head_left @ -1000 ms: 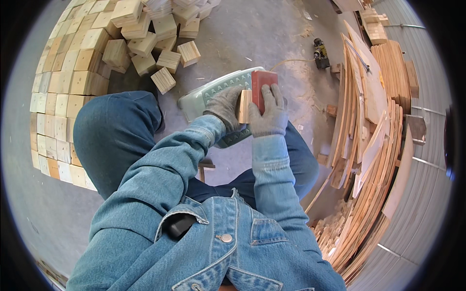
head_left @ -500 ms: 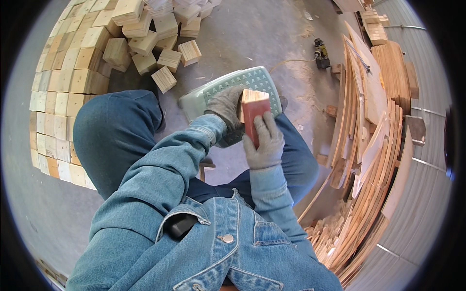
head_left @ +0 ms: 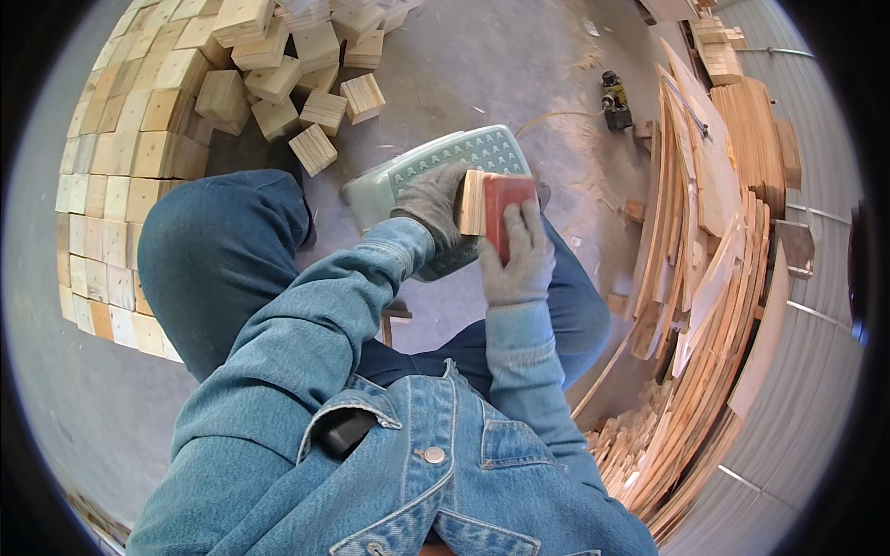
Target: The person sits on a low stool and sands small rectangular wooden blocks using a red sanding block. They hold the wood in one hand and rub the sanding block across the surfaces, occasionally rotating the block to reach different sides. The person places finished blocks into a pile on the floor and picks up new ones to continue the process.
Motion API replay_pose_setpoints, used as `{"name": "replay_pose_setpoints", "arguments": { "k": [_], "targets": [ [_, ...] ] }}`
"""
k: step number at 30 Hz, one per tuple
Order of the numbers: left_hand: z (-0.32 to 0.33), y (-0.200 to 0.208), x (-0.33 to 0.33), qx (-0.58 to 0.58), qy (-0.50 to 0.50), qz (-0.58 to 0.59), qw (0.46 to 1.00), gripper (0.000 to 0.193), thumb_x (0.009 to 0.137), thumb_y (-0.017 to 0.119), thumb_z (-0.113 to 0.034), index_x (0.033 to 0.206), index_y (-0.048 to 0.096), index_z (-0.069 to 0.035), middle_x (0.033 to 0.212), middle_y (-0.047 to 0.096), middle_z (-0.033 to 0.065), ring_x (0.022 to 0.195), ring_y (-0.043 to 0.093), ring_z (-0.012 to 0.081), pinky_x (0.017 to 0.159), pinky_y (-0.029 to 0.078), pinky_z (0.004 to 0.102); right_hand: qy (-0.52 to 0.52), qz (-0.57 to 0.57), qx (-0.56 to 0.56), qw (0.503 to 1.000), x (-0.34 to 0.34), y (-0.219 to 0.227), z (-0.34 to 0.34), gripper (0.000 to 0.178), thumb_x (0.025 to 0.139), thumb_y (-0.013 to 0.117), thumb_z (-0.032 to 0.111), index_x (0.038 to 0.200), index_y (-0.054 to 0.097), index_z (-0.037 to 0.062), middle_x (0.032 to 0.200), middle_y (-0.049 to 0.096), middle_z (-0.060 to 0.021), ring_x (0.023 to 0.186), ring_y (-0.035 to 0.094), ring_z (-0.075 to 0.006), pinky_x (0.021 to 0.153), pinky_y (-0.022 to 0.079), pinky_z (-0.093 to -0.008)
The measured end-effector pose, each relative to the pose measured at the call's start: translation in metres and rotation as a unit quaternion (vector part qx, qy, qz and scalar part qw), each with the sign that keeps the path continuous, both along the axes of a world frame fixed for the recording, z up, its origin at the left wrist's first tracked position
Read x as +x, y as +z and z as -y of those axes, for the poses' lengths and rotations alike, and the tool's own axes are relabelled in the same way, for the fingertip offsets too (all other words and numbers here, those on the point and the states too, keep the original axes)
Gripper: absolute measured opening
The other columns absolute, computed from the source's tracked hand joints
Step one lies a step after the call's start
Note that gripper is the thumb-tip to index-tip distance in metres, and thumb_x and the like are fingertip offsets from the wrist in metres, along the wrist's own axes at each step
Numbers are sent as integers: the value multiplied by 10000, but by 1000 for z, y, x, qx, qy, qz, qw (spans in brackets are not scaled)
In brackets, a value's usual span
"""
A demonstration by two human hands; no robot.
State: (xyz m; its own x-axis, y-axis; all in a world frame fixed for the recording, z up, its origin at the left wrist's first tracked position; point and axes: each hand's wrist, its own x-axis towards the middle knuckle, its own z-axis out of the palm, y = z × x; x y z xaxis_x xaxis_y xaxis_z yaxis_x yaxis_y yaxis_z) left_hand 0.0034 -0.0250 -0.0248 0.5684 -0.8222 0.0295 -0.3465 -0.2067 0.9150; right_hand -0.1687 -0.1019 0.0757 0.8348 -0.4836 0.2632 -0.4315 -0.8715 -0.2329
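Note:
My left hand [head_left: 434, 202], in a grey glove, grips a small wooden block [head_left: 472, 204] over a pale green plastic stool [head_left: 454, 153] with a dotted top. Its fingers are partly hidden behind the block. In my right hand [head_left: 521, 262], also gloved, is a flat reddish-brown sanding block [head_left: 505, 211], held with the fingers spread across its face. The sanding block lies against the right side of the wooden block. The underside of the sanding block cannot be seen.
Neatly stacked wooden blocks [head_left: 120, 195] form a wall at the left, with several loose blocks [head_left: 323, 113] heaped beside it. A cordless drill [head_left: 615, 102] stands on the floor at the far right. Long boards [head_left: 714, 296] and wood scraps [head_left: 630, 449] lie along the right side.
My right hand has moved a little to the right with the sanding block, which has shifted off the wooden block's front and turned. More of the wooden block shows. My left hand has barely moved.

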Motion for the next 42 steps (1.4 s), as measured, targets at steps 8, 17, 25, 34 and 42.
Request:
{"name": "replay_pose_setpoints", "arguments": {
  "k": [8, 17, 25, 34, 42],
  "targets": [
    [3, -10, -2, -51, 27, 13, 998, 756, 693, 928, -379, 1344, 649, -114, 1297, 701, 182, 1273, 657, 350, 1124, 510, 425, 12, -18, 17, 1000, -40, 10, -40, 693, 772, 864, 226, 1422, 678, 75, 1556, 565, -227, 1256, 616, -436, 1074, 496, -548],
    [-2, 8, -1, 16, 2, 11, 1000, 936, 658, 929, -383, 1468, 527, -140, 1404, 621, 193, 1354, 587, 403, 1207, 450, 462, -20, 8, 0, 1000, 43, -5, 36, 675, 800, 857, 202, 1430, 675, 44, 1551, 570, -253, 1375, 590, -448, 1171, 472, -511],
    [-4, 2, 2, 9, -2, 9, 1000, 953, 638, 943, -387, 1467, 538, -150, 1420, 618, 180, 1365, 584, 390, 1210, 450, 462, -32, 33, 15, 999, 39, -17, 39, 680, 795, 855, 281, 1433, 691, 114, 1555, 578, -179, 1298, 588, -441, 1125, 478, -539],
    [-3, 7, 0, 0, 3, 21, 1000, 926, 704, 917, -460, 1478, 553, -103, 1443, 616, 213, 1376, 578, 395, 1206, 451, 442, 22, -3, 8, 1000, -38, 4, -44, 709, 776, 864, 223, 1445, 668, 91, 1563, 558, -210, 1259, 606, -426, 1085, 494, -544],
    [-5, 13, 3, 24, -7, 15, 1000, 892, 708, 900, -434, 1478, 539, -163, 1441, 615, 181, 1381, 576, 393, 1213, 440, 472, 22, 13, -4, 1000, 14, -3, -11, 707, 772, 860, 250, 1439, 673, 109, 1543, 582, -191, 1255, 613, -426, 1072, 497, -552]
  ]
}}
